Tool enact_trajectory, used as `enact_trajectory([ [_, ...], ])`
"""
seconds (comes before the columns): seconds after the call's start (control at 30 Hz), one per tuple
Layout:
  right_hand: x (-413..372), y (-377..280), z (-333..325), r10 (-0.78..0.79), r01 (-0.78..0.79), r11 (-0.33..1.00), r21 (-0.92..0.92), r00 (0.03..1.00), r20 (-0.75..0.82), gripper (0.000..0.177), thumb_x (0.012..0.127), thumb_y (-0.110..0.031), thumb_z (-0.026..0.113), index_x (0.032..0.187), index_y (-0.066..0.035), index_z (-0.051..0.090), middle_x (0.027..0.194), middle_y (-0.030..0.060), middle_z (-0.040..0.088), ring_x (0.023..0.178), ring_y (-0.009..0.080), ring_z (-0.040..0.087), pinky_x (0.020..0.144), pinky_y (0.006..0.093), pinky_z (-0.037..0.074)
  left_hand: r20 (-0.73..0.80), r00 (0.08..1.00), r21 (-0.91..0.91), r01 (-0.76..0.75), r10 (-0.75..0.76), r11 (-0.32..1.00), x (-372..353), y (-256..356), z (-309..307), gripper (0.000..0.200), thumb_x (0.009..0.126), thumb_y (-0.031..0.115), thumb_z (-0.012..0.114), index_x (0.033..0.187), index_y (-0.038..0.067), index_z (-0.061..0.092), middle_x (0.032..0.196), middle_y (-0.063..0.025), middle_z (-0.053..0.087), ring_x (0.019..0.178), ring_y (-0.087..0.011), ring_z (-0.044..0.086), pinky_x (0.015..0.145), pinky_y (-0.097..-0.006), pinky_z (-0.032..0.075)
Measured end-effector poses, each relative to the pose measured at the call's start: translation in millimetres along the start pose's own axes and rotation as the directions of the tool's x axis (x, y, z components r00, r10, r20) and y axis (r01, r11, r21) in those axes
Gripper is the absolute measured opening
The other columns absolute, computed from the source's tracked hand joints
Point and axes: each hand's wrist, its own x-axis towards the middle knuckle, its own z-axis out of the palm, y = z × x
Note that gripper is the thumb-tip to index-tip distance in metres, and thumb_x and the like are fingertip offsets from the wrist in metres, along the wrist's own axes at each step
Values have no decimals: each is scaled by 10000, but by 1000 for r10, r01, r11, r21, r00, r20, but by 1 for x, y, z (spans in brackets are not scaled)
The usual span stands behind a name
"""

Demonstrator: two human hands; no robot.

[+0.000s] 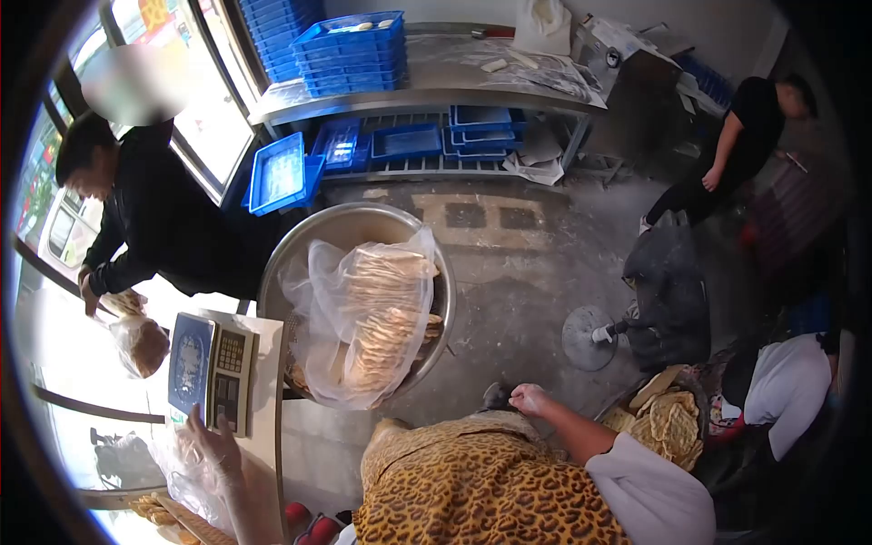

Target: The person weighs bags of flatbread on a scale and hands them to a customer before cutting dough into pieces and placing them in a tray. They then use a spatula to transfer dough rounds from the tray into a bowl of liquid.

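My left hand [216, 447] is open at the lower left, its fingers stretched toward the near edge of the electronic scale [193, 359]. Clear plastic bags [186, 472] lie just beside and below that hand. Loosely curled into a fist, my right hand [529, 398] hangs over the floor in front of my leopard-print apron [490, 481], with nothing showing in its fingers. Ahead of me stands a large metal basin [442, 272]. In it, a clear plastic bag [322, 272] holds stacked flatbreads [386, 282].
At the left window, a person [173, 209] in black holds a bag of bread [141, 345]. A seated person [749, 127] is at the back right. More flatbreads [668, 427] fill a container at my right. Blue trays [350, 59] are stacked on the metal table [445, 68].
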Motion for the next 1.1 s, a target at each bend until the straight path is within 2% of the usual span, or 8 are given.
enact_trajectory([
  [0.1,29,19,-35,-74,78,995,69,995,-66,299,879,-281,794,1065,-50,749,955,104,768,855,227,725,800,365,581,250,913,-182,-283,323,942,-11,178,85,632,756,-28,741,1342,22,508,1300,-225,546,1248,-441,523,1086,-502,426],
  [0.2,53,28,-83,-29,56,967,247,994,-109,272,896,-252,783,1057,-36,744,928,104,762,832,209,711,773,356,574,490,687,-276,-462,536,843,-25,321,128,583,791,115,772,1334,49,570,1365,-209,557,1267,-438,523,1083,-503,441],
  [0.47,137,-40,-251,-57,113,946,304,980,-188,284,914,-222,759,1110,-23,711,971,106,759,873,196,703,820,344,562,639,402,-518,-405,656,753,3,458,234,501,862,132,712,1331,21,576,1308,-200,607,1198,-412,613,1014,-454,520],
  [0.57,186,-67,-308,-153,220,935,277,958,-243,294,916,-234,753,1117,-24,707,999,108,761,903,210,713,848,350,560,625,414,-526,-403,661,749,40,500,283,512,861,130,711,1342,28,569,1301,-200,610,1158,-415,630,990,-457,532],
  [0.77,337,-50,-415,-43,79,989,124,962,-271,299,897,-286,765,1086,-57,727,1026,140,765,952,278,732,890,369,569,688,458,-515,-240,563,823,123,593,419,587,934,217,691,1459,61,479,1397,-219,561,1290,-429,560,1062,-464,501],
  [0.83,385,-9,-439,-82,91,996,17,954,-288,273,907,-245,765,1074,-39,702,911,95,740,780,192,701,733,363,572,616,493,-564,-268,614,781,156,614,466,582,929,208,696,1451,56,487,1361,-214,577,1269,-414,582,1047,-456,512],
  [0.97,464,60,-489,95,-45,981,187,959,-269,197,913,-199,751,1019,-45,692,826,78,715,626,174,657,558,345,537,615,548,-576,-179,567,798,244,678,503,548,914,189,709,1410,51,522,1312,-204,598,1201,-378,631,1002,-449,531],
  [1.1,468,33,-559,224,-80,696,713,969,-109,96,949,-114,671,1004,-36,681,802,80,697,607,162,649,506,321,516,547,631,-571,-199,549,797,331,725,556,501,901,176,724,1357,44,565,1271,-193,619,1116,-356,674,943,-443,552],
])
